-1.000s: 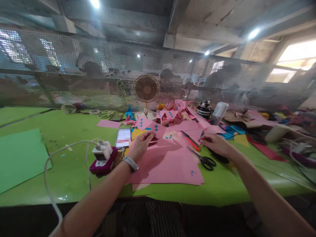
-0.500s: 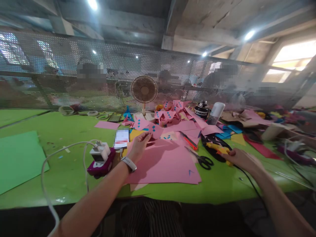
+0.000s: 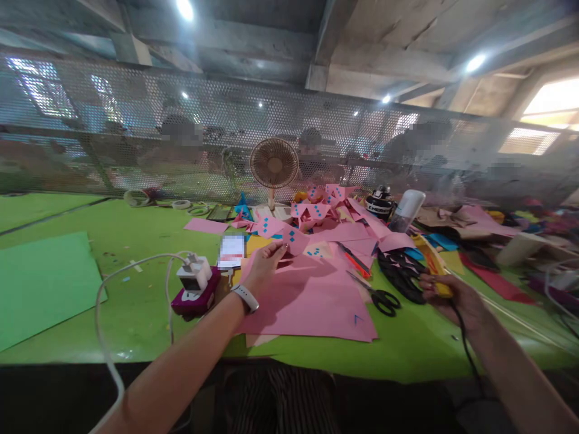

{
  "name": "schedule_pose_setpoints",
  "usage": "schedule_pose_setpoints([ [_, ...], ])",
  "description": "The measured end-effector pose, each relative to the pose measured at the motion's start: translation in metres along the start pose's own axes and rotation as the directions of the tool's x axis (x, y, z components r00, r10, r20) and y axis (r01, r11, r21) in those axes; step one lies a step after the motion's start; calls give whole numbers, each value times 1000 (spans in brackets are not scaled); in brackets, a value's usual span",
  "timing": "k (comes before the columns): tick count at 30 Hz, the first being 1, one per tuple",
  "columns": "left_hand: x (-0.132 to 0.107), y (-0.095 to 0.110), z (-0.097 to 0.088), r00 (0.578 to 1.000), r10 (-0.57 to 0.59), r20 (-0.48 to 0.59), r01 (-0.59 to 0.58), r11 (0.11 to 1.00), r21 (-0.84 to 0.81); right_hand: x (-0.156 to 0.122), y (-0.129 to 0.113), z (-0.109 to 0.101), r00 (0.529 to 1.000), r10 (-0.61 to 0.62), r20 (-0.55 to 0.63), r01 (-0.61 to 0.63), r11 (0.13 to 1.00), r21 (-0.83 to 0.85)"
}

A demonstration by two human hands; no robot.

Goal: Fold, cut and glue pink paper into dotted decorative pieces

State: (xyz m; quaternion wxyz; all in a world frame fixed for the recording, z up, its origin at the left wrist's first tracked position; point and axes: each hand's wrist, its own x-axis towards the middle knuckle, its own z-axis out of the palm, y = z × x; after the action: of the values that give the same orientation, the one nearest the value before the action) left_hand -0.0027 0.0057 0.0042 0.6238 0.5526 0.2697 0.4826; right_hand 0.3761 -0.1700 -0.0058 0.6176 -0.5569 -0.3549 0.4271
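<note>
My left hand [image 3: 266,263] pinches the far edge of a folded pink paper piece with blue dots [image 3: 289,240], above a stack of pink sheets [image 3: 312,298]. A white watch sits on that wrist. My right hand [image 3: 452,296] is closed round the handle of a yellow glue gun [image 3: 434,260], whose black cord runs back along my arm. The gun's tip points away from me, over a black object on the table. Black-handled scissors [image 3: 380,294] lie on the pink sheets between my hands.
The green table [image 3: 113,241] carries a pile of pink folded pieces [image 3: 325,205], a small fan [image 3: 274,166], a white charger on a purple box [image 3: 195,283] with a white cable, a green sheet [image 3: 40,283], tape rolls, a white bottle [image 3: 404,210]. People sit behind the mesh screen.
My right hand left the pink sheets, went right to the yellow glue gun, gripped it and lifted it. My left hand stayed on the pink piece.
</note>
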Motion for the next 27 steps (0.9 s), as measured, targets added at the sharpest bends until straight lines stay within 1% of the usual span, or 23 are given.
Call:
schedule_pose_setpoints([
  [1,0,0,0,1000,-2,-2,2,1000,0,-2,-3,11,996,-15,86,8,996,85],
  [2,0,0,0,1000,-5,-9,5,1000,2,-4,-7,24,989,-33,144,12,990,143],
  [3,-1,0,0,1000,-7,-16,7,1000,6,-5,-10,36,981,-45,188,14,986,164],
  [5,-1,0,0,1000,-8,-21,8,1000,16,-3,-15,62,975,-90,204,62,989,138],
  [8,-2,1,1,1000,4,-13,-4,999,33,5,-23,98,969,-171,180,157,983,92],
  [9,-2,1,1,1000,7,-16,-6,999,42,9,-26,110,967,-181,179,168,982,82],
  [10,-2,1,2,1000,9,-21,-8,999,51,12,-29,121,966,-180,184,168,983,75],
  [12,-2,1,2,999,20,-42,-17,998,61,17,-33,143,957,-146,251,130,988,81],
  [14,-1,-1,2,998,32,-57,-29,997,65,20,-33,163,930,-113,349,87,992,90],
  [16,-1,-2,1,996,53,-66,-48,997,67,21,-27,180,905,-110,411,87,993,75],
  [18,-2,-4,2,995,71,-75,-66,995,69,19,-18,192,899,-115,423,118,993,20],
  [21,-2,-5,3,991,91,-95,-83,993,86,14,-4,202,913,-107,393,159,982,-102],
  [24,-2,-6,4,992,102,-68,-94,990,107,10,4,203,925,-142,352,220,957,-192],
  [27,-1,-7,5,992,113,-55,-105,986,126,11,9,199,916,-173,362,282,920,-273],
])
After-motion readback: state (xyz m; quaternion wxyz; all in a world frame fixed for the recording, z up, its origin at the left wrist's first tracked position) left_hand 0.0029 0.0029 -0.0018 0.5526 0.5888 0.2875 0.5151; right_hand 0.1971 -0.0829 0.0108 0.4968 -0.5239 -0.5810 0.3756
